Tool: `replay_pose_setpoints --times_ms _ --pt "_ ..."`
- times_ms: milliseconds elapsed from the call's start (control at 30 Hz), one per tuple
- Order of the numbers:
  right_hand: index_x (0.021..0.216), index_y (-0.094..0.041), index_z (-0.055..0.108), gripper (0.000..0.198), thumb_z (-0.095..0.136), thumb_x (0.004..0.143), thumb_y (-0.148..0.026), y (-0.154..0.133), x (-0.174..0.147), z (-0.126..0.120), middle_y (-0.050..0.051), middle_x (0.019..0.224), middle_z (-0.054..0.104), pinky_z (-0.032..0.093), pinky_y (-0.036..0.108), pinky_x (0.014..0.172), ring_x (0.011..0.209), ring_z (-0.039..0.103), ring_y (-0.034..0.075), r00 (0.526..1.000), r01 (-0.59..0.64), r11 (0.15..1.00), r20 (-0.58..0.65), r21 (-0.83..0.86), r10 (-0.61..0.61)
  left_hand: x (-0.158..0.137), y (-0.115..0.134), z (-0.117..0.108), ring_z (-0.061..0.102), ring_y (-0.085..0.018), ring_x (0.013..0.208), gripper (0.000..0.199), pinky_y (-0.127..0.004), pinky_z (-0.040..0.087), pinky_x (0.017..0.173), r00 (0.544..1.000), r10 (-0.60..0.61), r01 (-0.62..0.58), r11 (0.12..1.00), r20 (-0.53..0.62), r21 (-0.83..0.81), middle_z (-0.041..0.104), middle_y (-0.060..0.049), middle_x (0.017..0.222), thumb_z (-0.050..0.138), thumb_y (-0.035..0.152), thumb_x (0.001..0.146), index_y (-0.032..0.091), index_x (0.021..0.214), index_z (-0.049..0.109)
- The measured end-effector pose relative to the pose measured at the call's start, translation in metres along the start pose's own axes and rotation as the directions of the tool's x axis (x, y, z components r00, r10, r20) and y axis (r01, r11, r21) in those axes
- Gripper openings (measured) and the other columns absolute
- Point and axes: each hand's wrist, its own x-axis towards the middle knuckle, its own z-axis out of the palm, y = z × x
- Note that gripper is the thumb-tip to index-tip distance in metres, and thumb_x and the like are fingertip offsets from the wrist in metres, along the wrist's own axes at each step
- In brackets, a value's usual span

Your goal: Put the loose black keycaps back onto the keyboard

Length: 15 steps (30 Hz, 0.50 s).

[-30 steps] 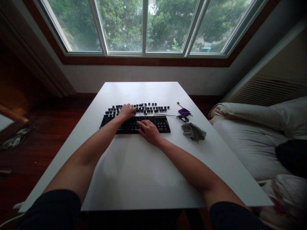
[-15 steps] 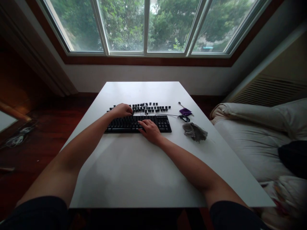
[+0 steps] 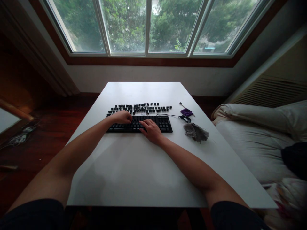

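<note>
A black keyboard (image 3: 124,128) lies across the white table. My left hand (image 3: 122,117) is over its left half, fingers curled together and pointing down; whatever they hold, if anything, is hidden. My right hand (image 3: 152,130) rests on the keyboard right of the middle, its fingers stretched out and the thumb apart. Beyond the keyboard, loose black keycaps (image 3: 150,108) lie in uneven rows.
Right of the keyboard lie its coiled cable (image 3: 185,118), a purple cloth (image 3: 186,112), a thin brush-like stick (image 3: 182,105) and a crumpled grey rag (image 3: 196,132). The white table (image 3: 134,172) stands before a window, with a pale sofa (image 3: 249,143) at the right.
My left hand has come back from the keycap rows to the keyboard, uncovering more keycaps. My right hand stays on the keyboard. The view has shifted slightly.
</note>
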Motion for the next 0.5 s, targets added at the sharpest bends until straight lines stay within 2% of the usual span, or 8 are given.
replay_pose_setpoints --times_ms 233,367,500 --pt "0.141 -0.022 0.056 0.045 0.057 0.098 -0.035 0.001 0.000 0.002 0.012 0.124 0.061 0.046 0.044 0.102 0.116 0.053 0.027 1.000 0.010 1.000 -0.012 -0.005 -0.010 -0.003 0.006 -0.001 0.067 -0.016 0.079 0.022 -0.024 0.044 0.069 1.000 0.002 -0.003 0.999 0.023 0.044 0.077 0.001 0.088 0.065 0.031 0.078 0.027 0.093 0.080" --pt "0.141 -0.023 0.056 0.045 0.057 0.098 -0.035 0.000 0.000 0.001 0.012 0.125 0.062 0.046 0.045 0.101 0.116 0.053 0.027 1.000 0.007 1.000 -0.008 -0.001 -0.007 -0.006 0.018 -0.001 0.068 -0.019 0.083 0.019 -0.025 0.044 0.070 1.000 -0.025 0.027 0.987 -0.012 0.161 0.077 -0.001 0.090 0.065 0.033 0.079 0.029 0.090 0.079" --pt "0.141 -0.023 0.056 0.045 0.057 0.098 -0.034 -0.001 0.000 0.000 0.013 0.124 0.062 0.047 0.045 0.101 0.116 0.053 0.027 1.000 0.008 1.000 -0.007 0.001 -0.008 -0.009 0.031 -0.003 0.068 -0.022 0.089 0.017 -0.029 0.045 0.077 0.998 0.008 0.009 0.959 -0.060 0.284 0.076 -0.004 0.093 0.064 0.030 0.079 0.028 0.087 0.079"
